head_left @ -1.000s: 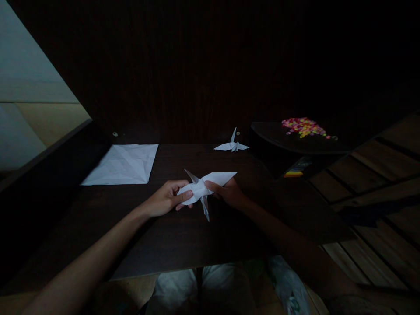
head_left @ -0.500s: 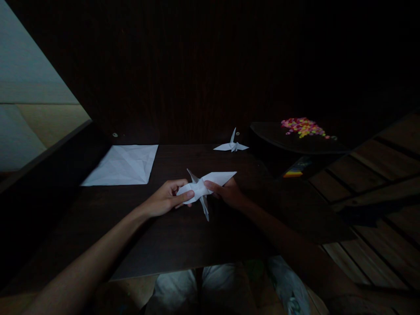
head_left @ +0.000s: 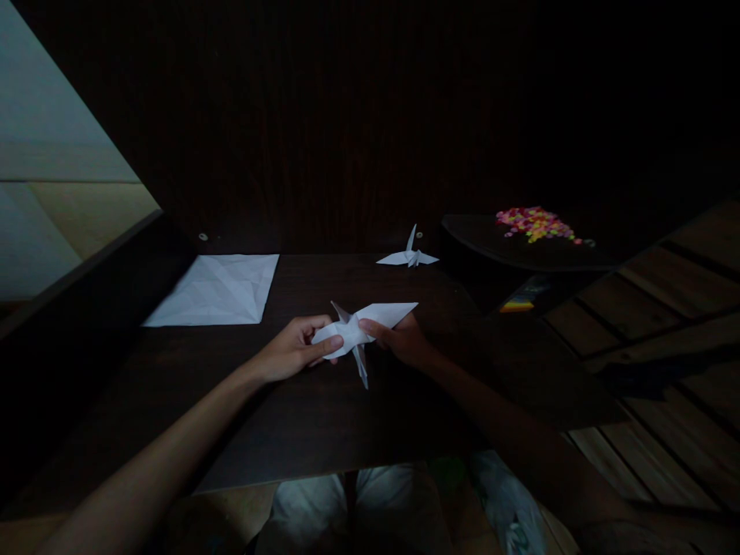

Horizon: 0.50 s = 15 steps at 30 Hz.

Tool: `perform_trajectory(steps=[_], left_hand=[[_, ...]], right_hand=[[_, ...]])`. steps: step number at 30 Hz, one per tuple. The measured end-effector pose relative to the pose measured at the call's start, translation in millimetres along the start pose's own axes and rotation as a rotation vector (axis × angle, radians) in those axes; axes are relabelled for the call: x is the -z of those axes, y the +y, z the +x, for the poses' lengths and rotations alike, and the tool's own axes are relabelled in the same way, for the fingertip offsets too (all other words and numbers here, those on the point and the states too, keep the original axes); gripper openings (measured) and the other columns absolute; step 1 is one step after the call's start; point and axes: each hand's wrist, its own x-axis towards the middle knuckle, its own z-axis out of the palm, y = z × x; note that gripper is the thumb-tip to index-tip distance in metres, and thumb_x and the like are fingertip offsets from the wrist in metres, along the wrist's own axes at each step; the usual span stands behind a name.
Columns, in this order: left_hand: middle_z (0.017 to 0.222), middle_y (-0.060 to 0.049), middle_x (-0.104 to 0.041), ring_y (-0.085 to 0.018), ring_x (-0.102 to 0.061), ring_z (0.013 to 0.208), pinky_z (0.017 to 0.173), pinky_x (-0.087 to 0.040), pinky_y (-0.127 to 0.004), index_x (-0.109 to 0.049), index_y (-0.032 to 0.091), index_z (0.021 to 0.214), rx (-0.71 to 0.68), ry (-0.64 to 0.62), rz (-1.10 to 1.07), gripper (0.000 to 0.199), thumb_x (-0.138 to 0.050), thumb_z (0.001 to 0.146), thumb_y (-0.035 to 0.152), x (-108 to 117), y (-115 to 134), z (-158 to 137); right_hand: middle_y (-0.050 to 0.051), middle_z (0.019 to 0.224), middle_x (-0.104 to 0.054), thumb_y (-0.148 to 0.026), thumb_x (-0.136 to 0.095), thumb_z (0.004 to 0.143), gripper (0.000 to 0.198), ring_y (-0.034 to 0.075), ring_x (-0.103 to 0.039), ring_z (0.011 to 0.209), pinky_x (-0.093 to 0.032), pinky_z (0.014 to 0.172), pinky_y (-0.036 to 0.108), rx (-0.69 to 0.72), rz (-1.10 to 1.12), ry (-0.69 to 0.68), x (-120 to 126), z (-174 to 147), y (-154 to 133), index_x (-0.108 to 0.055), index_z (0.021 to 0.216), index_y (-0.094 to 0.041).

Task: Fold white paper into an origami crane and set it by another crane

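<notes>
The room is dim, and a dark wooden table (head_left: 312, 439) stands before a dark upright panel (head_left: 347, 139). At the left, a creased white paper sheet (head_left: 231, 293) lies flat. Near the middle, the left hand (head_left: 297, 348) pinches one wing of the folded paper bird (head_left: 351, 332), thumb on top. The right hand (head_left: 398, 338) grips its other wing, also with the thumb above; its lower fingers are hidden, so I cannot tell their pose. The step in hand seems to be spreading the wings and shaping the body; the next move calls, I think, for a gentle, equal pull. Behind stands a finished-looking paper crane (head_left: 411, 257). At the right, a shelf (head_left: 471, 233) carries small colourful pieces (head_left: 535, 223).
</notes>
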Motion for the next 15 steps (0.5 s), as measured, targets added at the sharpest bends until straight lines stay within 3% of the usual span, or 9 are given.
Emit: perform_trajectory(steps=[15], left_hand=[[0.063,0.002,-0.053,-0.008,-0.044,0.053,0.047,-0.031,-0.018,-0.055,0.013,0.074,-0.011,0.069,0.017,0.036,-0.062,0.082,0.048,-2.1,-5.0,2.0]], right_hand=[[-0.004,0.047,-0.048,-0.047,-0.071,0.068,0.038,0.009,-0.042,0.044,-0.037,0.044,0.023,-0.022,0.052,0.081,-5.2,0.1,-3.8,-0.048,0.056,-0.019]])
